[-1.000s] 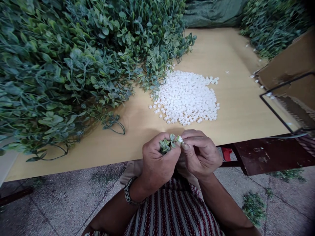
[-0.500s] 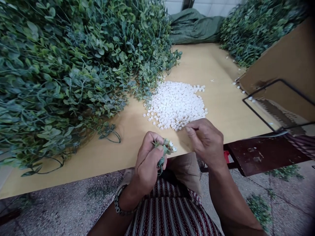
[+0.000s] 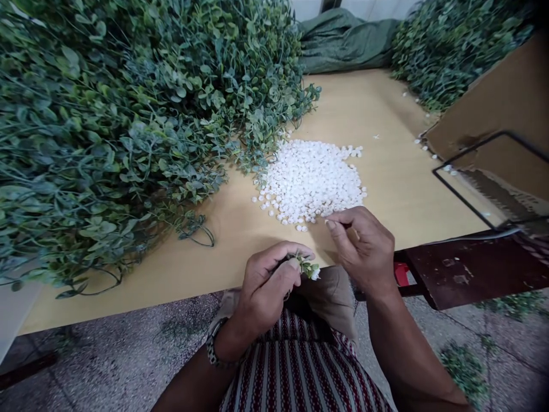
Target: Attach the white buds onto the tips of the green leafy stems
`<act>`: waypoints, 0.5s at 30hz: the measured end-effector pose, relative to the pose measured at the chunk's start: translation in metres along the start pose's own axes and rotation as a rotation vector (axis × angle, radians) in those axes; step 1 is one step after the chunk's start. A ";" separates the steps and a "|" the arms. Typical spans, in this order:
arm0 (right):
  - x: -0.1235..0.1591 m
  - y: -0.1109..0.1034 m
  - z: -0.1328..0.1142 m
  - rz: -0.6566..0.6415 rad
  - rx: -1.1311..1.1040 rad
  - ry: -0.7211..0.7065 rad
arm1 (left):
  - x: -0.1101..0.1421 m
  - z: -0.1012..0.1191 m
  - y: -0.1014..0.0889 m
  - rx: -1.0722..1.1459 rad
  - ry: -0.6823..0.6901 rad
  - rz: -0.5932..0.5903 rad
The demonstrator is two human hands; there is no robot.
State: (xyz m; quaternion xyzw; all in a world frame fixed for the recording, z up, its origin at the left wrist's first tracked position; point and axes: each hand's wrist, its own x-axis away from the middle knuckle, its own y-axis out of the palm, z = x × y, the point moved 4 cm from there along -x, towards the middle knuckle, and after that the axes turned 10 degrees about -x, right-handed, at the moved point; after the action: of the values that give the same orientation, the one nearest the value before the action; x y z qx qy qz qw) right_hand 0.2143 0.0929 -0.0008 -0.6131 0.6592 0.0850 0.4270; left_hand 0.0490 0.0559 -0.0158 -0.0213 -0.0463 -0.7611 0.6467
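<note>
My left hand [image 3: 268,283] is closed round a small green leafy sprig [image 3: 306,268] that carries a white bud at its tip, held just over the near edge of the table. My right hand [image 3: 364,246] rests at the near edge of a heap of small white buds [image 3: 311,180], its fingers curled and pinched together; whatever they hold is hidden. A big pile of artificial green foliage [image 3: 128,114] covers the left half of the light wooden table [image 3: 386,114].
More foliage [image 3: 450,46] lies at the far right, a green sack [image 3: 343,40] at the back. A cardboard box [image 3: 501,126] with a black wire frame [image 3: 476,171] stands at the right. A dark red bench [image 3: 467,269] sits below it. Loose sprigs [image 3: 463,366] lie on the floor.
My right hand left the sprig and went to the near edge of the bud heap. My left hand stayed at the table edge with the sprig and lowered it slightly.
</note>
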 end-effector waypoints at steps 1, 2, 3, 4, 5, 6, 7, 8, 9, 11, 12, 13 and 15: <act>0.000 -0.001 -0.003 0.008 -0.123 0.052 | 0.000 0.001 0.000 0.003 0.013 -0.007; 0.001 -0.001 -0.007 0.001 -0.240 0.101 | 0.000 0.002 0.000 -0.003 0.027 -0.007; 0.002 0.001 -0.011 -0.016 -0.341 0.139 | 0.000 0.003 0.000 -0.020 0.047 0.001; 0.002 0.002 -0.015 -0.034 -0.421 0.165 | 0.000 0.005 0.000 -0.046 0.070 0.013; 0.003 0.005 -0.019 -0.052 -0.479 0.182 | -0.001 0.006 0.000 -0.076 0.095 0.025; 0.004 0.007 -0.022 -0.067 -0.522 0.193 | -0.001 0.007 0.000 -0.105 0.121 0.035; 0.004 0.010 -0.024 -0.083 -0.558 0.201 | -0.001 0.009 0.000 -0.130 0.147 0.040; 0.005 0.012 -0.025 -0.098 -0.588 0.207 | -0.001 0.011 0.000 -0.150 0.173 0.039; 0.006 0.015 -0.026 -0.111 -0.615 0.212 | -0.002 0.012 0.001 -0.165 0.193 0.032; 0.008 0.019 -0.027 -0.125 -0.657 0.223 | -0.002 0.015 0.002 -0.194 0.209 0.016; 0.009 0.020 -0.027 -0.124 -0.668 0.231 | -0.002 0.016 0.002 -0.212 0.208 0.010; 0.010 0.020 -0.026 -0.119 -0.671 0.240 | -0.003 0.017 0.002 -0.230 0.204 0.007; 0.011 0.021 -0.026 -0.108 -0.666 0.259 | -0.003 0.018 0.002 -0.261 0.210 -0.002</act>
State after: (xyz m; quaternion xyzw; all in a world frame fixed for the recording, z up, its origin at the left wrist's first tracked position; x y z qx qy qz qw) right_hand 0.1853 0.0731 -0.0008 -0.7581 0.6108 0.1941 0.1208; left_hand 0.0514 0.0608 0.0020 -0.0256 0.1209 -0.7592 0.6390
